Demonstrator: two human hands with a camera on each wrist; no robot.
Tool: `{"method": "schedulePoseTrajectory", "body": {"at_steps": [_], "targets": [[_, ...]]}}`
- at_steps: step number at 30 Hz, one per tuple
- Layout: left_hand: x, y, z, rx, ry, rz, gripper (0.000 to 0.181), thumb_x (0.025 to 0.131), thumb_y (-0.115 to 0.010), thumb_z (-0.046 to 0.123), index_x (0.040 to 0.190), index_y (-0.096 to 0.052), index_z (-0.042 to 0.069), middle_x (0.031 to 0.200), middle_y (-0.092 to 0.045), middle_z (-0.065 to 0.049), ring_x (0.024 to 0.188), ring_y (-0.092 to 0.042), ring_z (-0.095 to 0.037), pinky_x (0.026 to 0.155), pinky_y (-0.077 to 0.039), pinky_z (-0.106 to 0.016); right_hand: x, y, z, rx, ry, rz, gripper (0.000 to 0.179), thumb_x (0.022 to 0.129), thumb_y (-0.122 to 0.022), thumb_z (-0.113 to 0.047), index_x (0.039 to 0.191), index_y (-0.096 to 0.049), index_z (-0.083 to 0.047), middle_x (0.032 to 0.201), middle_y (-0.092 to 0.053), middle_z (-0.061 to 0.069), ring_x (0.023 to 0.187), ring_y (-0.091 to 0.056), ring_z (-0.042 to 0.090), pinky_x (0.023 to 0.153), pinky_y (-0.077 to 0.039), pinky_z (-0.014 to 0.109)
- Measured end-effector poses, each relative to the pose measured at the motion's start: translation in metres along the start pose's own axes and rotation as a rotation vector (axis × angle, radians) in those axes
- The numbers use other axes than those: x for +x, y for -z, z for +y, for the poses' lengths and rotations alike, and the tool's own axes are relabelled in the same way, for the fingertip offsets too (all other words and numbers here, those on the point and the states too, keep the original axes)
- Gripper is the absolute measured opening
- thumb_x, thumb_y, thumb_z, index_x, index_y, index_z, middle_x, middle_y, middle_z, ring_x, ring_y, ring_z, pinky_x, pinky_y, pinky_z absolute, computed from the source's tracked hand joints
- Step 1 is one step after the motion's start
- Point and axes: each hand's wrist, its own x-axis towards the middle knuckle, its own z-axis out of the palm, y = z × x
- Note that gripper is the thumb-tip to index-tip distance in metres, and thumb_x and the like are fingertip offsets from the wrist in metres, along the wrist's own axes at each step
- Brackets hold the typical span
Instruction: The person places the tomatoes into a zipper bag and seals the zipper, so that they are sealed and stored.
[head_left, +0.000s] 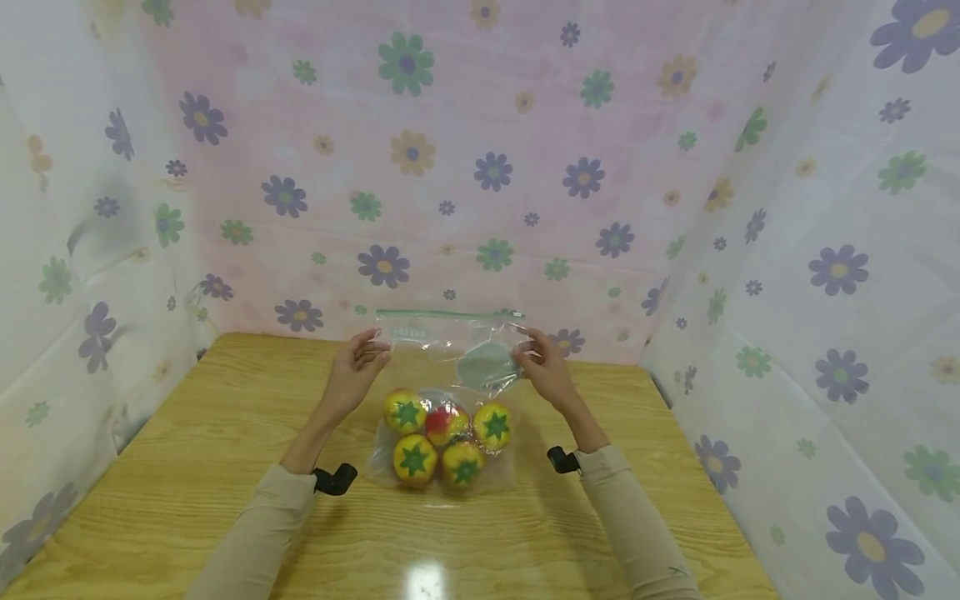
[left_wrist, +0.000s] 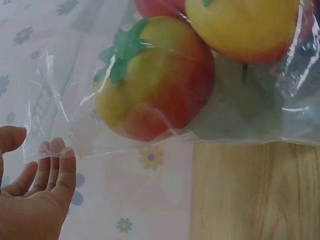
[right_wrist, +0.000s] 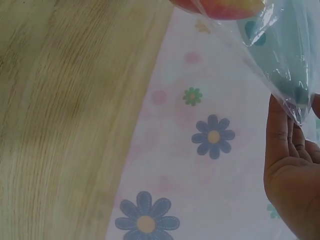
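A clear zip bag (head_left: 420, 367) with a green zip strip (head_left: 450, 314) along its top is in front of me in the head view. Inside its lower part are several yellow-red round fruits (head_left: 415, 460) with green star-shaped leaf tops. At the bag's left edge is my left hand (head_left: 354, 371); in the left wrist view its fingers (left_wrist: 65, 175) are fairly straight behind the film, the thumb apart from them. My right hand (head_left: 551, 371) pinches the opposite side between thumb and fingers, where the film gathers in the right wrist view.
A wooden table (head_left: 225, 433) extends beneath the bag. Flower-printed cloth (head_left: 450, 208) encloses it at the back and on both sides. A black wrist device (head_left: 335, 480) sits at the left cuff, another (head_left: 562, 460) at the right.
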Motion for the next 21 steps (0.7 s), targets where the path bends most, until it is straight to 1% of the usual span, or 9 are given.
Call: {"method": "schedulePoseTrajectory", "body": {"at_steps": [3,5,9,11,13,15,17,19,21], "targets": [[0.001,0.0,-0.007,0.016,0.013,-0.016,0.057,0.104,-0.059,0.012,0.151,-0.035,-0.009,0.134,-0.056,-0.032,0.121,-0.059,-0.04,0.093,-0.05,-0.011,0.004,0.0,0.02,-0.013,-0.047,-0.024,0.048,0.103,-0.055,-0.002,0.148,-0.043,0.008,0.117,-0.06,0.032,0.097,-0.069,0.028,0.077,-0.063,0.039],[0.001,0.001,-0.013,0.034,0.03,-0.027,0.059,0.105,-0.059,0.016,0.152,-0.034,-0.008,0.137,-0.055,-0.031,0.125,-0.056,-0.044,0.095,-0.05,-0.014,0.007,-0.001,0.034,-0.023,-0.079,-0.037,0.049,0.104,-0.056,-0.005,0.149,-0.042,0.008,0.122,-0.06,0.033,0.104,-0.068,0.033,0.081,-0.063,0.043],[0.0,0.004,-0.025,0.083,0.079,-0.073,0.063,0.107,-0.056,0.018,0.155,-0.026,-0.009,0.143,-0.05,-0.031,0.131,-0.051,-0.047,0.108,-0.05,-0.038,0.01,-0.005,0.056,-0.034,-0.117,-0.059,0.053,0.104,-0.058,-0.009,0.151,-0.039,0.007,0.129,-0.057,0.033,0.113,-0.065,0.041,0.083,-0.063,0.039],[0.0,0.006,-0.03,0.107,0.109,-0.106,0.065,0.107,-0.054,0.017,0.155,-0.021,-0.011,0.146,-0.045,-0.034,0.134,-0.047,-0.05,0.111,-0.045,-0.052,0.01,-0.006,0.061,-0.06,-0.104,-0.072,0.055,0.104,-0.058,-0.009,0.152,-0.037,0.008,0.133,-0.055,0.034,0.117,-0.062,0.045,0.086,-0.062,0.039],[0.0,0.008,-0.034,0.158,0.151,-0.147,0.069,0.108,-0.053,0.019,0.156,-0.015,-0.012,0.149,-0.04,-0.036,0.138,-0.041,-0.052,0.113,-0.039,-0.06,0.009,-0.006,0.066,-0.105,-0.083,-0.076,0.055,0.105,-0.057,-0.01,0.152,-0.035,0.009,0.137,-0.052,0.035,0.121,-0.059,0.048,0.089,-0.061,0.042],[-0.001,0.012,-0.039,0.271,0.188,-0.2,0.074,0.108,-0.051,0.022,0.156,-0.008,-0.014,0.154,-0.03,-0.039,0.142,-0.033,-0.056,0.116,-0.033,-0.064,0.008,-0.005,0.068,-0.151,-0.063,-0.069,0.055,0.105,-0.056,-0.009,0.152,-0.035,0.01,0.141,-0.05,0.035,0.124,-0.057,0.05,0.093,-0.059,0.048],[-0.002,0.018,-0.042,0.42,0.195,-0.244,0.078,0.108,-0.051,0.023,0.154,-0.003,-0.017,0.157,-0.019,-0.043,0.144,-0.023,-0.059,0.118,-0.025,-0.067,0.007,-0.002,0.069,-0.199,-0.046,-0.055,0.054,0.105,-0.055,-0.009,0.151,-0.036,0.01,0.143,-0.049,0.035,0.125,-0.056,0.051,0.096,-0.056,0.053],[-0.004,0.025,-0.046,0.584,0.181,-0.281,0.079,0.108,-0.049,0.024,0.153,-0.001,-0.02,0.157,-0.012,-0.045,0.145,-0.016,-0.061,0.119,-0.019,-0.068,0.005,0.003,0.071,-0.232,-0.046,-0.048,0.053,0.105,-0.055,-0.01,0.151,-0.036,0.01,0.145,-0.048,0.035,0.127,-0.054,0.052,0.1,-0.052,0.058],[-0.005,0.033,-0.052,0.711,0.134,-0.285,0.074,0.108,-0.048,0.021,0.151,-0.006,-0.022,0.155,-0.012,-0.047,0.144,-0.015,-0.063,0.119,-0.016,-0.069,0.002,0.008,0.074,-0.267,-0.046,-0.048,0.053,0.106,-0.054,-0.012,0.151,-0.037,0.009,0.147,-0.046,0.034,0.13,-0.051,0.051,0.105,-0.047,0.06]]}}
